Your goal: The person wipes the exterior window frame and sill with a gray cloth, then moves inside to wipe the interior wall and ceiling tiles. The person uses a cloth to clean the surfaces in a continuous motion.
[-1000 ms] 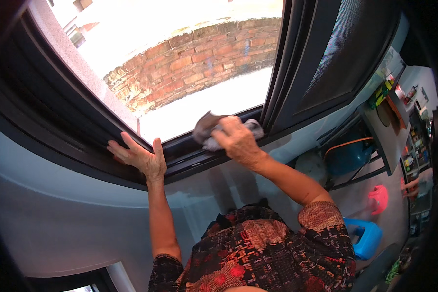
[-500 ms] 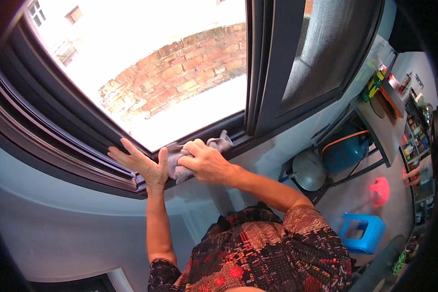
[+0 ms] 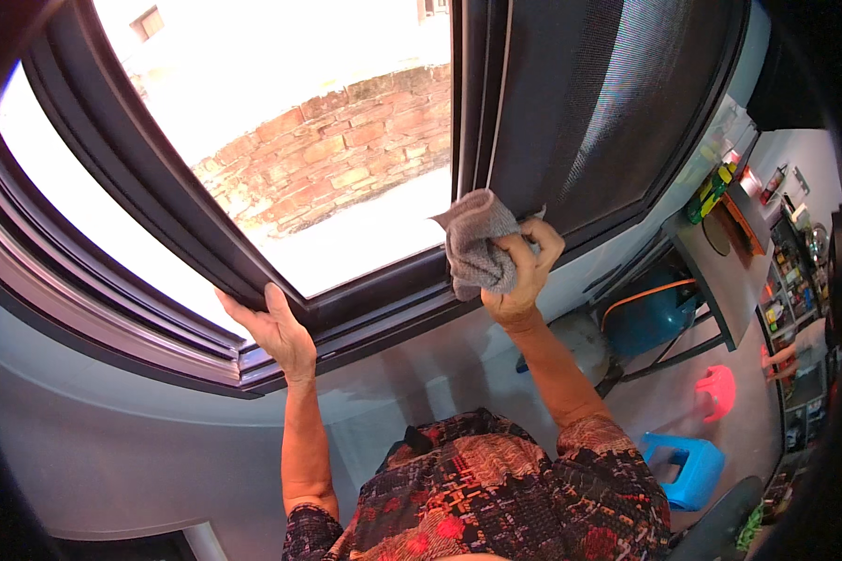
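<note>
My right hand (image 3: 524, 266) is closed around a bunched grey cloth (image 3: 477, 241), held against the frame where the glass pane meets the dark screen panel (image 3: 617, 122). My left hand (image 3: 279, 335) is at the lower left corner of the dark sliding window sash (image 3: 173, 192). Its thumb lies on the sash face and its fingers bend round the outer edge. Below both hands runs the dark window track (image 3: 374, 323). A bright gap shows between the sash and the metal side rails (image 3: 94, 280) at the left.
At the right, under a counter (image 3: 720, 252), sit a teal gas cylinder (image 3: 650, 313) and a large round pan (image 3: 580, 351). A blue stool (image 3: 692, 472) and a pink plastic item (image 3: 718, 393) stand on the floor. Another person's arm (image 3: 784, 360) shows at the far right.
The sash has slid right, leaving a gap at its left edge. My right hand has lifted the cloth off the track and moved right and up. My left fingers, spread before, now hold the sash edge.
</note>
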`<state>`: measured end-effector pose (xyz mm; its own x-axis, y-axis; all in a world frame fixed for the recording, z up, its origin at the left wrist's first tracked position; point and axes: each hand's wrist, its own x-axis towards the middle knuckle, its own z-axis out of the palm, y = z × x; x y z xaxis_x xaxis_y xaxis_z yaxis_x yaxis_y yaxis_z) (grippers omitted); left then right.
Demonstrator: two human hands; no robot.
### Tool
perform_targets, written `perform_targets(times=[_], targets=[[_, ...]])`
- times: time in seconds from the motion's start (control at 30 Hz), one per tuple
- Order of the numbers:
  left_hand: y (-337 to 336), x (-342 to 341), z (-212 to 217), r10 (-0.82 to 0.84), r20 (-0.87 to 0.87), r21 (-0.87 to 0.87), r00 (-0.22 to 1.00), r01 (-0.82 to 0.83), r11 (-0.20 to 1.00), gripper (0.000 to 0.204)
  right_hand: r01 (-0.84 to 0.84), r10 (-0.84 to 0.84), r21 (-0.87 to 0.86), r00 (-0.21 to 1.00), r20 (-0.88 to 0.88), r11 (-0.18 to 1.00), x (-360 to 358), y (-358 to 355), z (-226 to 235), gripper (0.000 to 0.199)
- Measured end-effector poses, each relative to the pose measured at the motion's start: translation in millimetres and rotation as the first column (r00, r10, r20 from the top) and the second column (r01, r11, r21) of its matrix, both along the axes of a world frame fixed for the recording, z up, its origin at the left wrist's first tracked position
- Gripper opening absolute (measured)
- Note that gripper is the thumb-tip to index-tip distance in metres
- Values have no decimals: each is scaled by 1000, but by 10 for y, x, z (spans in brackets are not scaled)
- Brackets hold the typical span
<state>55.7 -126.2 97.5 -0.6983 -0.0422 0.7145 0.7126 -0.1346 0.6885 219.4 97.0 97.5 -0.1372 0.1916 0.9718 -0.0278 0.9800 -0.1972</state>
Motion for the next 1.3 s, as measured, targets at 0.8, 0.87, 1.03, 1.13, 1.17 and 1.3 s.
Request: perform_targets(times=[0.8,0.87,1.03,1.13,1.17,1.3], targets=[[967,424,117,-334,293,75,896,327,942,50,-33,-7,115,944,329,993,443,194,-820,47],[1069,486,142,-328,290,88,899,316,945,50,-43,30,22,914,405,999,589,378,-942,36],[1238,625,224,-257,334,45,907,257,965,56,350,-259,-188,885,386,918,886,1131,-1165,51],[1286,523,48,-132,292,-91,947,165,982,68,430,-303,-453,895,327,781,1091,1679,-1153,68],[1284,534,39,-162,289,-91,944,196,976,71,488,-351,-452,866,356,747,1151,1895,-1160,71],[1251,608,81,-314,247,-57,917,337,940,81,618,-508,-373,784,356,692,1304,2789,-1271,74]])
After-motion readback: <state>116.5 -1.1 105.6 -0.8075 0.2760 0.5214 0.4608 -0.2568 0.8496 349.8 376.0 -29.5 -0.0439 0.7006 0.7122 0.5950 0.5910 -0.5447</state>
